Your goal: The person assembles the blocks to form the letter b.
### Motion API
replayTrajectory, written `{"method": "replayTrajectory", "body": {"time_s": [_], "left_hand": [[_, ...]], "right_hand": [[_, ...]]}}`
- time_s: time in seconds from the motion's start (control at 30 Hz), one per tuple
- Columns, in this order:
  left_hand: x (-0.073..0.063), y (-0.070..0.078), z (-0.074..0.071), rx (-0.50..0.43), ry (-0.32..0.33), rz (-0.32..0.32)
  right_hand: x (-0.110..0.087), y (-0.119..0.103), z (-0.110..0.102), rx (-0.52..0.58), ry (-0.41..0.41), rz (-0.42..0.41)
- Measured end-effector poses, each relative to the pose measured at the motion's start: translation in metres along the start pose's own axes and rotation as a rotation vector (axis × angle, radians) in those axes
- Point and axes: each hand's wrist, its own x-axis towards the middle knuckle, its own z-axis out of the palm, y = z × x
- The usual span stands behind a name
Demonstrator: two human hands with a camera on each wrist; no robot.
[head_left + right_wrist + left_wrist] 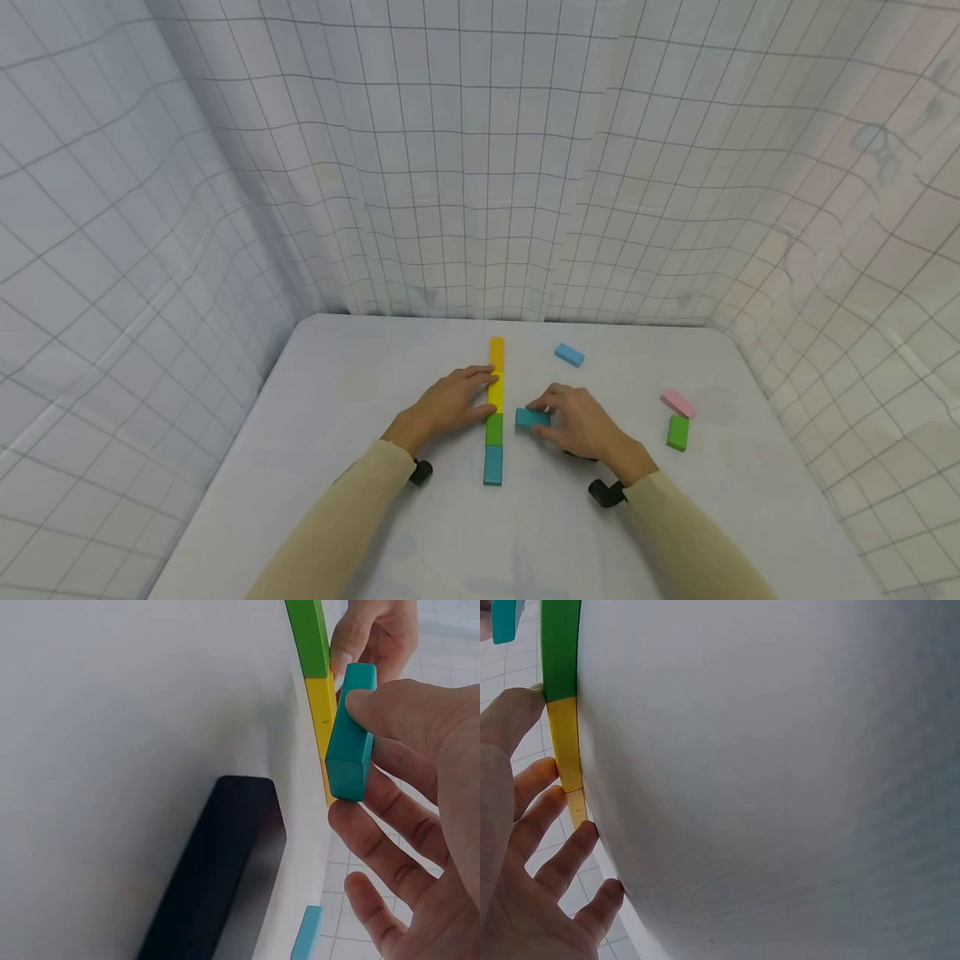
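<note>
A straight row of blocks runs away from me on the white table: a teal block [492,465] nearest, then a green block [494,429], a yellow block [496,396] and an orange-yellow block [497,353] farthest. My left hand [448,402] lies along the row's left side, its spread fingertips and thumb touching the yellow and green part. Just right of the row, my right hand [579,418] pinches another teal block [350,742] between thumb and fingers. That block is tilted in the right wrist view and stands apart from the row.
Farther back lies a light blue block [569,355]. To the right are a pink block [678,402] and a green block [678,433], close together. A dark, block-shaped object [225,877] shows large in the right wrist view. Grid-patterned curtains [480,167] surround the table.
</note>
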Motion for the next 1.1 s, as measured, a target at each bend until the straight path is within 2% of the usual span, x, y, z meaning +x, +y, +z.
{"method": "replayTrajectory", "body": {"time_s": [0.37,0.6,1.1], "left_hand": [[-0.002,0.003,-0.002,-0.018,-0.002,-0.017],[-0.001,0.003,-0.002,-0.023,-0.010,-0.020],[0.000,0.004,-0.002,-0.006,-0.023,-0.024]], "right_hand": [[0.020,0.005,-0.006,0.000,-0.022,0.059],[0.031,0.012,-0.002,0.000,-0.031,0.107],[0.044,0.011,0.007,0.051,-0.075,0.215]]}}
